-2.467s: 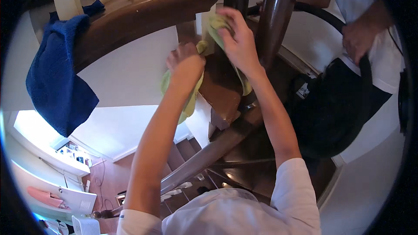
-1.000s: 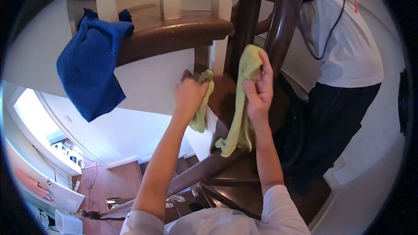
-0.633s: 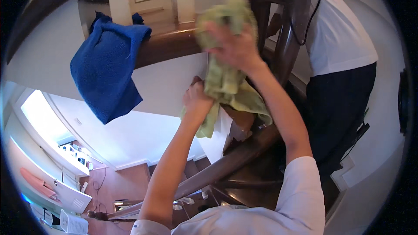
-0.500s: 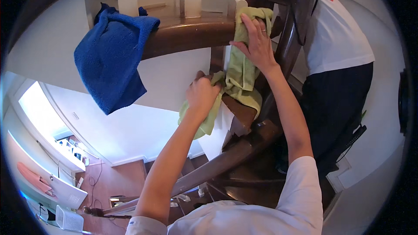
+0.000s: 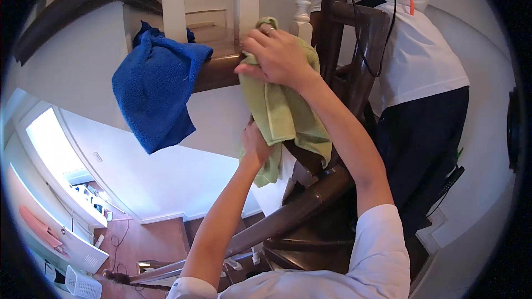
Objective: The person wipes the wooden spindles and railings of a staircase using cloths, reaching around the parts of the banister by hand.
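A light green cloth (image 5: 288, 113) drapes over the right end of a dark brown wooden ledge (image 5: 216, 75) and hangs down its front. My right hand (image 5: 277, 58) lies on top of the ledge, fingers curled on the cloth and a ring on one of them. Lower down, my left hand (image 5: 256, 141) grips a bunched lower part of the green cloth; its fingers are partly hidden by the hanging fold. To the left, a blue cloth (image 5: 158, 88) hangs over the same ledge beside a white baluster (image 5: 172, 5), touched by neither hand.
A brown handrail (image 5: 288, 210) curves below my arms, beside dark stairs (image 5: 305, 243). At right, another person in a white top (image 5: 424, 58) and dark trousers bends over near a wooden post (image 5: 334, 16). Far below are a reddish floor (image 5: 155, 238) and a white basket (image 5: 83, 282).
My right hand has slid left along the ledge, drawing the upper part of the green cloth with it. My left hand has dropped slightly. The view has shifted a little.
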Tool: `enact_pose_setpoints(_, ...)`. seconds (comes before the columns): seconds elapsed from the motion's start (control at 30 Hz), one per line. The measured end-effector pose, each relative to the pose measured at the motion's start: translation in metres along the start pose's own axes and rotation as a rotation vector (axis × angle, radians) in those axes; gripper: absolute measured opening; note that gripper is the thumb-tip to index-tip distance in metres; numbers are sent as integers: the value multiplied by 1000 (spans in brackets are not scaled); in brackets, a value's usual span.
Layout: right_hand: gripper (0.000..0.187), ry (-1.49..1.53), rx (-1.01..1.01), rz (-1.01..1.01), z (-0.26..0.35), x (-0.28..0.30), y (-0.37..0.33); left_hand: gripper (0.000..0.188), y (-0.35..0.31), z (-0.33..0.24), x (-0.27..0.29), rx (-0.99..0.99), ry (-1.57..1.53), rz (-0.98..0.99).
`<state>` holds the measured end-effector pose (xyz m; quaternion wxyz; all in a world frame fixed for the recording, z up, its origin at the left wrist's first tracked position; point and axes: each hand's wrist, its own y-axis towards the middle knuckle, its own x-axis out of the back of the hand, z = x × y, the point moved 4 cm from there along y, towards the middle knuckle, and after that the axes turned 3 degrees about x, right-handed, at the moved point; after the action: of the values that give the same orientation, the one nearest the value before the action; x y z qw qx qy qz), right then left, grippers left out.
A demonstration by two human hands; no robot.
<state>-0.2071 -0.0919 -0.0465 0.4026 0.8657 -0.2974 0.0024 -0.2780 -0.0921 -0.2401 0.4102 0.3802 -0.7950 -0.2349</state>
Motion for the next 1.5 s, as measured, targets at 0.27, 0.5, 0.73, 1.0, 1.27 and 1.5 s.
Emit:
enact_pose_setpoints(0.27, 26, 131, -991, -306, -47, 30, -60, 32, -71, -2, 106, 343, -429, 236)
enact_pose_setpoints(0.5, 41, 837, -1047, -831, -69, 71, 52, 18, -92, -32, 278, 65, -842, -243)
enact_pose_setpoints(0.73, 40, 171, -51, -911, 27, 15, 279, 17, -94, -16, 307, 56, -570, -793)
enact_pose_setpoints(1.0, 55, 66, 43, -258, 14, -58, 238, 20, -126, 88, 337, 231, -211, -813)
enact_pose_setpoints(1.27, 58, -313, 39, -461, 44, -78, 252, 25, -207, 152, 316, 666, -118, -838)
enact_pose_setpoints(1.5, 61, -323, 63, -570, 127, -103, 345, 26, -209, 183, 228, 655, 54, -558)
